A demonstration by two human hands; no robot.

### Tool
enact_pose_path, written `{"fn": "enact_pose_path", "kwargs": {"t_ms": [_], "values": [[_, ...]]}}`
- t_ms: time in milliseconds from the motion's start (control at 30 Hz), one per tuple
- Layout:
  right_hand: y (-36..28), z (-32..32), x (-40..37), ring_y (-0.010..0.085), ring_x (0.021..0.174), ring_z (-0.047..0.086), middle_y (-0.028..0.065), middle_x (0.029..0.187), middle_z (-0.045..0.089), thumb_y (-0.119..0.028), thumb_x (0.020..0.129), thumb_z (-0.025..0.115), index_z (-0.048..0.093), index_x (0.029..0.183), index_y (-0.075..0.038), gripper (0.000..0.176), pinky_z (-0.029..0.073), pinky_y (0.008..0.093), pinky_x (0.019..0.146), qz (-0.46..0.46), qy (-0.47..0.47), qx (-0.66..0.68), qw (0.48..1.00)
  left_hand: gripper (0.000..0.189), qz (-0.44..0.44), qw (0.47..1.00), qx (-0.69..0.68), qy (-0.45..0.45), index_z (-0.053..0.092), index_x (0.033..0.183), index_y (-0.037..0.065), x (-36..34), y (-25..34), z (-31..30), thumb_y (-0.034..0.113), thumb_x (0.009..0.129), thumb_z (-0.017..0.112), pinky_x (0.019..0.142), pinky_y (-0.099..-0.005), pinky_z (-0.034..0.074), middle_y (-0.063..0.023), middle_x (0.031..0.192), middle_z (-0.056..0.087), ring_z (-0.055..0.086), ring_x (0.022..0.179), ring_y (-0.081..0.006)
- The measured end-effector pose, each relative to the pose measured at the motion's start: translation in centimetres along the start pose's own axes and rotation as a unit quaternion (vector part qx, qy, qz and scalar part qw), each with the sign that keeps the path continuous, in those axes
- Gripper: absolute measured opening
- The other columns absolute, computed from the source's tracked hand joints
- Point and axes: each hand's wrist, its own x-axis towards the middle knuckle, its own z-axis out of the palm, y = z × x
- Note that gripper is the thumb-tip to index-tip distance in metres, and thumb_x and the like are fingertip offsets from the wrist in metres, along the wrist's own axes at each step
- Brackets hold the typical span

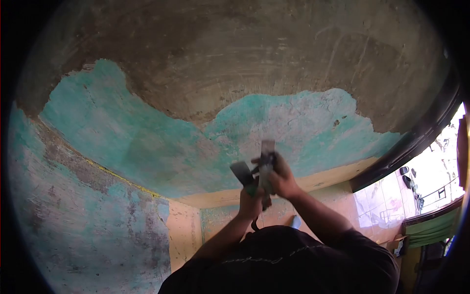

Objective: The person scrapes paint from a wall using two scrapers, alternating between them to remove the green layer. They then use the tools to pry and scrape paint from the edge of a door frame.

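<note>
Closed around its handle, the left hand (251, 202) grips a wide-bladed scraper (241, 172), blade out toward eleven o'clock. Just beside it, the right hand (282, 179) is wrapped round a blurred, narrower-bladed tool (267, 147), whose blade projects from the grip at twelve. Whether the two tools touch, I cannot tell. Beyond them, patchy turquoise paint (240, 122) covers the wall up to a ragged edge, with a grey-brown surface (220, 49) farther out at twelve. A yellow line (122, 175) runs at nine; dark footwear (407, 181) lies on pale tiles (377, 201) near three o'clock
</note>
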Motion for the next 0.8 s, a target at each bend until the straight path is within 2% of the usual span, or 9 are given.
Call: {"fn": "enact_pose_path", "kwargs": {"t_ms": [33,167,233,400,500,533,633,667,800], "values": [[-0.7,0.2,1.3,0.018,0.086,0.057,0.0148,0.11,0.054,-0.008,0.09,0.041,0.038,0.118,-0.002,0.028,0.049,0.0309,0.073,0.008,0.016,-0.011,1.0,0.027,0.008,0.999,0.019,0.031,0.054,0.088,0.002,1.1,2.3,1.4,0.029,0.09,0.056,0.044,-0.0232,0.044,-0.0048,0.063,0.058,0.057,0.049,-0.0113],[-2.8,1.4,3.7,0.0164,0.079,0.057,0.0123,0.095,0.059,-0.014,0.093,0.039,0.042,0.113,-0.002,0.023,0.048,0.0295,0.068,0.049,0.057,0.02,0.997,0.029,0.052,0.997,0.029,0.045,0.054,0.089,0.001,3.5,4.3,2.4,0.03,0.09,0.056,0.043,-0.0241,0.043,-0.0048,0.061,0.057,0.057,0.048,-0.0121],[-1.9,0.9,3.5,0.0173,0.077,0.057,0.0114,0.089,0.059,-0.016,0.093,0.041,0.043,0.114,-0.002,0.024,0.047,0.03,0.067,0.043,0.053,0.051,0.996,0.031,0.053,0.996,0.044,0.063,0.054,0.091,0.0,2.7,4.0,2.7,0.031,0.09,0.056,0.043,-0.0244,0.044,-0.005,0.06,0.058,0.058,0.049,-0.0125],[-0.7,0.9,1.8,0.0163,0.067,0.055,0.0087,0.078,0.057,-0.018,0.094,0.041,0.045,0.113,-0.002,0.025,0.047,0.0298,0.062,0.13,0.086,0.091,0.984,0.034,-0.002,0.996,0.059,0.067,0.055,0.095,-0.002,0.0,0.9,1.6,0.033,0.09,0.055,0.047,-0.0247,0.048,-0.0079,0.069,0.061,0.061,0.053,-0.0148],[-2.2,1.7,4.2,0.0148,0.063,0.054,0.0074,0.074,0.055,-0.02,0.094,0.042,0.046,0.109,-0.002,0.024,0.046,0.0281,0.056,0.1,0.107,0.009,0.989,0.036,0.019,0.996,0.08,0.044,0.054,0.094,-0.002,1.9,2.2,1.2,0.033,0.09,0.054,0.048,-0.0254,0.049,-0.0085,0.071,0.062,0.062,0.053,-0.015],[-3.2,2.3,5.1,0.0129,0.058,0.051,0.0049,0.07,0.051,-0.022,0.095,0.042,0.047,0.102,-0.003,0.02,0.043,0.0257,0.051,0.096,0.125,0.001,0.987,0.037,0.03,0.998,0.051,0.027,0.054,0.093,-0.002,2.6,3.4,1.6,0.034,0.091,0.053,0.048,-0.0256,0.049,-0.0078,0.069,0.062,0.062,0.054,-0.0147],[-4.4,2.6,6.0,0.0119,0.053,0.046,0.0025,0.068,0.048,-0.021,0.095,0.042,0.046,0.098,-0.005,0.017,0.041,0.0251,0.047,0.066,0.102,-0.029,0.992,0.037,0.026,0.999,0.046,0.005,0.054,0.092,-0.003,3.3,4.9,2.1,0.034,0.091,0.053,0.048,-0.0254,0.049,-0.0074,0.068,0.061,0.062,0.054,-0.0143],[-4.8,3.0,5.8,0.0114,0.052,0.044,0.0016,0.066,0.045,-0.021,0.095,0.042,0.044,0.095,-0.006,0.015,0.039,0.0249,0.046,0.074,0.1,0.044,0.991,0.036,0.034,0.999,0.03,0.005,0.055,0.092,-0.002,3.2,4.3,2.1,0.035,0.091,0.054,0.048,-0.025,0.048,-0.007,0.068,0.061,0.061,0.054,-0.0135],[-1.5,1.8,3.2,0.0113,0.05,0.046,0.0023,0.064,0.045,-0.02,0.094,0.043,0.041,0.088,-0.005,0.016,0.037,0.026,0.041,0.127,0.168,0.039,0.977,0.038,-0.049,0.997,0.052,0.034,0.058,0.088,0.001,1.3,1.4,1.7,0.038,0.091,0.052,0.048,-0.0241,0.047,-0.0048,0.067,0.061,0.06,0.054,-0.0116]]}}
